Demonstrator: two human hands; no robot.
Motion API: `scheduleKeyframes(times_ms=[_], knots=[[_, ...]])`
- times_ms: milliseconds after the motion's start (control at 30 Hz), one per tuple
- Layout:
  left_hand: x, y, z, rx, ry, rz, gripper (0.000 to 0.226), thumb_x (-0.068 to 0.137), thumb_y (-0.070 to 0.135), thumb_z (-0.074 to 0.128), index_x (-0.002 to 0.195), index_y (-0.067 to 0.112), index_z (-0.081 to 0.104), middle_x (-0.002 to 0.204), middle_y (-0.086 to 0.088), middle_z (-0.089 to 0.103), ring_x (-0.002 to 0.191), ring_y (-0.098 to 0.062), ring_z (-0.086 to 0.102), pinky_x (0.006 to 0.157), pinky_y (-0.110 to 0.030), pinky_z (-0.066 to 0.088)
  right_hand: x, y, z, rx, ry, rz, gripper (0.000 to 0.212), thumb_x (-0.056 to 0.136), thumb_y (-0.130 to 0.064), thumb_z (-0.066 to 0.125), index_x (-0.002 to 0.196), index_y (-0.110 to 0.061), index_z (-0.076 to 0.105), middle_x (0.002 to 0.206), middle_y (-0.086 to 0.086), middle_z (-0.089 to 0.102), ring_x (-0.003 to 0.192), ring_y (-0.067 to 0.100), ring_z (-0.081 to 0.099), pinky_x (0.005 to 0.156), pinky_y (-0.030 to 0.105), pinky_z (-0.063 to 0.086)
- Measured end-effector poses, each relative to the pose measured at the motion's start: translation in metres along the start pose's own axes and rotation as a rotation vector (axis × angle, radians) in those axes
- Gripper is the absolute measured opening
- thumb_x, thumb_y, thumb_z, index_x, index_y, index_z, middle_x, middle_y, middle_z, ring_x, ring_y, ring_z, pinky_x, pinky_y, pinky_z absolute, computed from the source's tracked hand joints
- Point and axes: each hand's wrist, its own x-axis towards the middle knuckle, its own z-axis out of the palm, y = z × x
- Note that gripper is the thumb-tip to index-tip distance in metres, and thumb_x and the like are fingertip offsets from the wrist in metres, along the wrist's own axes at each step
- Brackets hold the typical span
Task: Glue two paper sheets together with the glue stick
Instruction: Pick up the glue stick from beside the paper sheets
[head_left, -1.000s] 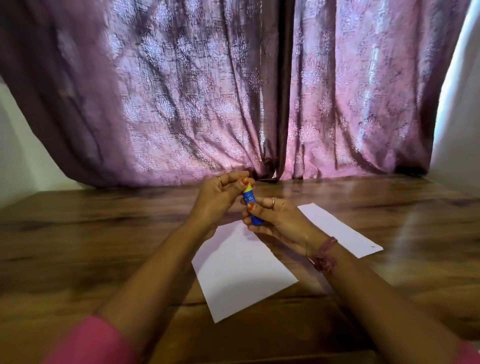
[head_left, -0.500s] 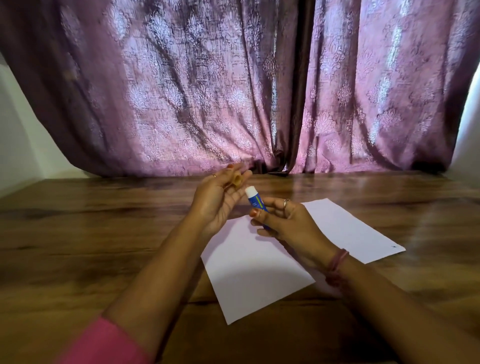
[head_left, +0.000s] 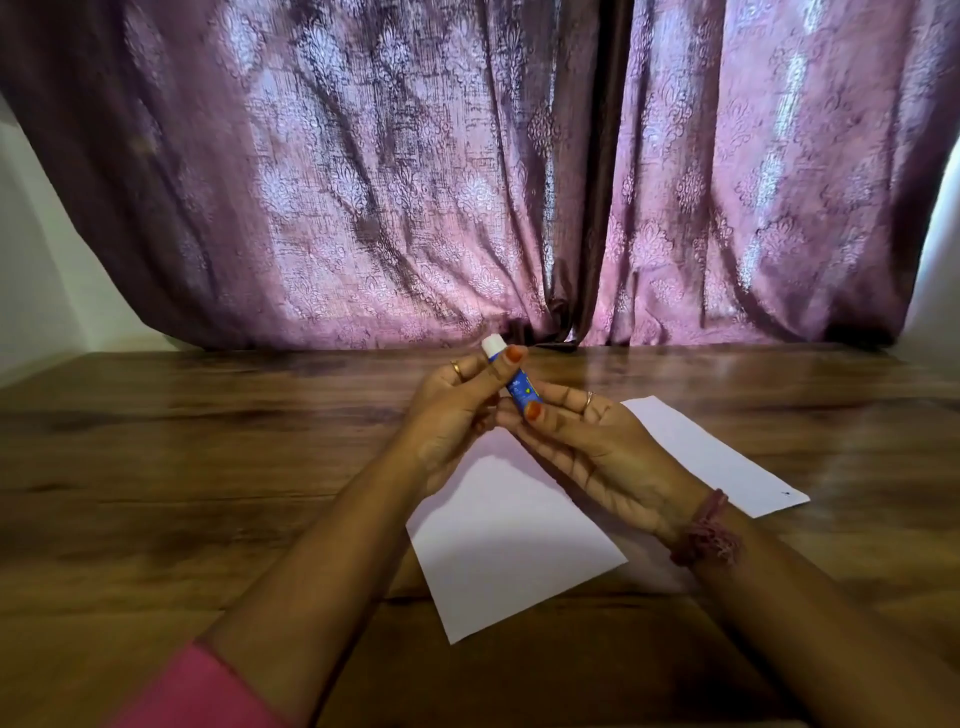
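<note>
A blue glue stick (head_left: 522, 389) with its white tip bare is held above the table, tilted up and to the left. My left hand (head_left: 447, 415) grips its upper part, the thumb just under the white tip. My right hand (head_left: 597, 452) pinches its lower end with thumb and fingers. The cap is not visible. One white paper sheet (head_left: 509, 535) lies on the table under my hands. A second white sheet (head_left: 717, 457) lies to the right, partly hidden by my right wrist.
The wooden table (head_left: 156, 467) stretches wide to both sides. A purple patterned curtain (head_left: 415, 182) hangs along its far edge. White walls show at the left and right corners.
The yellow cap came off in my left hand a second ago. Since then my left hand has returned to the stick, and the bare white tip now points higher.
</note>
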Motion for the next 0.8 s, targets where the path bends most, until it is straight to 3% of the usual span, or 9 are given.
scheduleKeyframes(times_ms=[100, 167, 367, 467, 533, 600, 800], knots=[[-0.002, 0.002, -0.002, -0.025, -0.015, 0.022, 0.036, 0.060, 0.038, 0.077, 0.089, 0.016, 0.076, 0.089, -0.006, 0.066, 0.067, -0.010, 0.057, 0.051, -0.017, 0.046, -0.001, -0.003, -0.003, 0.046, -0.001, 0.119, 0.025, 0.075, -0.011, 0.066, 0.094, 0.002, 0.074, 0.104, 0.024, 0.071, 0.095, 0.026, 0.071, 0.073, 0.023, 0.058], [-0.002, 0.002, -0.003, -0.027, -0.052, 0.012, 0.023, 0.067, 0.032, 0.072, 0.085, 0.018, 0.077, 0.089, -0.003, 0.070, 0.068, -0.009, 0.058, 0.049, -0.015, 0.042, -0.003, -0.003, -0.005, 0.037, -0.051, 0.191, 0.025, 0.077, -0.013, 0.063, 0.092, 0.003, 0.074, 0.097, 0.022, 0.073, 0.090, 0.024, 0.073, 0.071, 0.023, 0.058], [-0.007, 0.005, -0.005, -0.009, -0.230, -0.025, 0.026, 0.080, 0.022, 0.064, 0.104, 0.014, 0.069, 0.106, -0.003, 0.072, 0.081, -0.013, 0.070, 0.054, -0.015, 0.048, -0.004, -0.005, -0.008, 0.020, -0.086, 0.198, 0.025, 0.078, -0.014, 0.062, 0.093, 0.002, 0.074, 0.090, 0.020, 0.074, 0.079, 0.020, 0.074, 0.066, 0.021, 0.059], [-0.006, 0.005, -0.005, 0.077, -0.209, 0.006, 0.024, 0.077, 0.028, 0.069, 0.100, 0.022, 0.074, 0.107, 0.000, 0.072, 0.086, -0.013, 0.069, 0.074, -0.028, 0.054, -0.002, -0.003, -0.008, -0.082, -0.060, 0.116, 0.024, 0.078, -0.017, 0.064, 0.092, -0.001, 0.075, 0.090, 0.018, 0.074, 0.081, 0.017, 0.073, 0.070, 0.020, 0.058], [-0.005, 0.003, -0.005, 0.152, -0.164, 0.026, 0.023, 0.075, 0.033, 0.071, 0.098, 0.029, 0.074, 0.107, 0.002, 0.072, 0.093, -0.020, 0.065, 0.090, -0.046, 0.044, -0.001, 0.001, -0.008, -0.139, -0.034, 0.048, 0.021, 0.077, -0.018, 0.065, 0.089, -0.004, 0.075, 0.088, 0.016, 0.074, 0.080, 0.016, 0.073, 0.070, 0.019, 0.057], [-0.005, 0.003, -0.004, 0.197, -0.128, 0.038, 0.022, 0.076, 0.033, 0.069, 0.097, 0.032, 0.074, 0.107, 0.003, 0.072, 0.097, -0.026, 0.061, 0.096, -0.055, 0.037, 0.000, 0.005, -0.006, -0.177, 0.005, -0.013, 0.020, 0.076, -0.019, 0.066, 0.088, -0.005, 0.075, 0.085, 0.014, 0.075, 0.077, 0.016, 0.073, 0.068, 0.019, 0.056], [-0.005, 0.001, 0.001, 0.231, -0.065, 0.067, 0.017, 0.077, 0.032, 0.069, 0.093, 0.034, 0.074, 0.100, 0.003, 0.074, 0.085, -0.021, 0.058, 0.072, -0.037, 0.034, 0.002, 0.014, -0.003, -0.259, 0.090, -0.129, 0.013, 0.084, -0.013, 0.063, 0.083, -0.010, 0.076, 0.079, 0.009, 0.075, 0.072, 0.014, 0.072, 0.064, 0.016, 0.054]])
